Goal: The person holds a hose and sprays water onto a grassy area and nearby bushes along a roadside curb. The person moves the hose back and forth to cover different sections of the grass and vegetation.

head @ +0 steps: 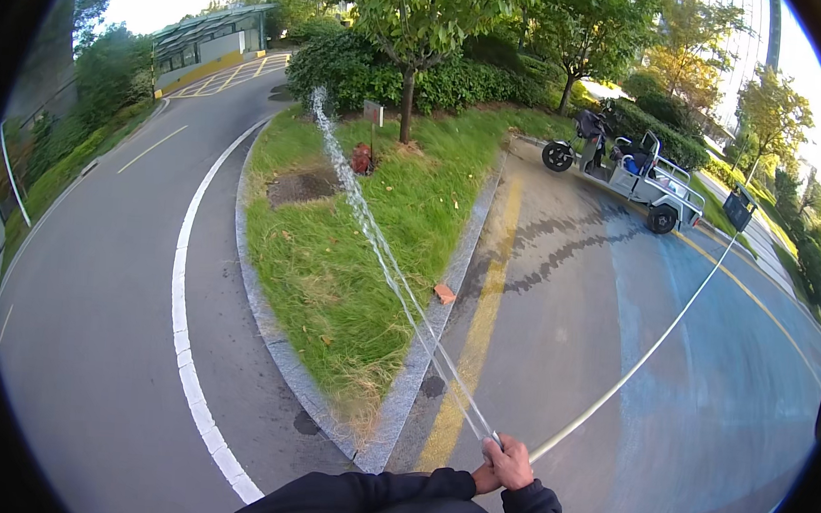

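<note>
A pale hose (617,385) crosses the pavement from the upper right and ends in my hands, low in the view. My right hand (512,466) is closed round the hose near its outlet. Against it, and partly covered by it, is my left hand (486,478), also clasped at the hose end. Water (365,220) shoots out in two thin streams, which merge and break into drops over the grass island (311,264). The far end of the spray stands before a dark green shrub (324,61). Where the drops land is hard to tell.
A granite kerb (479,222) edges the grass, with an orange brick (443,294) on it. A tree trunk (407,105), a small sign (373,113) and a red object (362,159) stand farther back. A cargo tricycle (630,175) is parked near wet streaks (558,265) on the pavement.
</note>
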Tool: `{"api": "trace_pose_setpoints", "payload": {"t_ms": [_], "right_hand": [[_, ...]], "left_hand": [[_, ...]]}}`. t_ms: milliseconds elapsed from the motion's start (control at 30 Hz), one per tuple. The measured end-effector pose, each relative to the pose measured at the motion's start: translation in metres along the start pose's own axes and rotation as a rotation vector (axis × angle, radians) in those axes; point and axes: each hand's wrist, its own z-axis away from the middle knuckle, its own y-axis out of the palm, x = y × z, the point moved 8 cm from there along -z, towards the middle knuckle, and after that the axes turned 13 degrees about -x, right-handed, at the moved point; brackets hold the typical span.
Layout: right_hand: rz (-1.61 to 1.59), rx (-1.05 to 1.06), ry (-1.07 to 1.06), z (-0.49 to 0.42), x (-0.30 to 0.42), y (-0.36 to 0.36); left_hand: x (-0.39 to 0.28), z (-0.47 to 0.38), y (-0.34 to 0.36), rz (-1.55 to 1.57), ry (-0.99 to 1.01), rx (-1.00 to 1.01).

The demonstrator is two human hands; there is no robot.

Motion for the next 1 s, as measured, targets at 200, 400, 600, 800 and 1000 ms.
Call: {"api": "trace_pose_setpoints", "payload": {"t_ms": [200, 400, 600, 800, 1000], "right_hand": [[0.008, 0.042, -0.056, -0.068, -0.03, -0.052], [0.116, 0.058, -0.018, -0.176, -0.068, -0.115], [-0.06, 0.059, 0.049, -0.276, -0.092, -0.186], [-0.179, 0.163, 0.095, -0.351, -0.101, -0.219], [-0.297, 0.185, 0.131, -0.431, -0.139, -0.253]], "left_hand": [[0.052, -0.086, 0.036, -0.097, -0.009, 0.026], [0.088, -0.218, 0.07, -0.043, 0.023, -0.077], [0.075, -0.32, 0.093, -0.153, -0.06, -0.093], [0.08, -0.398, 0.094, -0.096, -0.222, -0.131], [0.067, -0.479, 0.094, -0.199, -0.317, -0.224]]}}
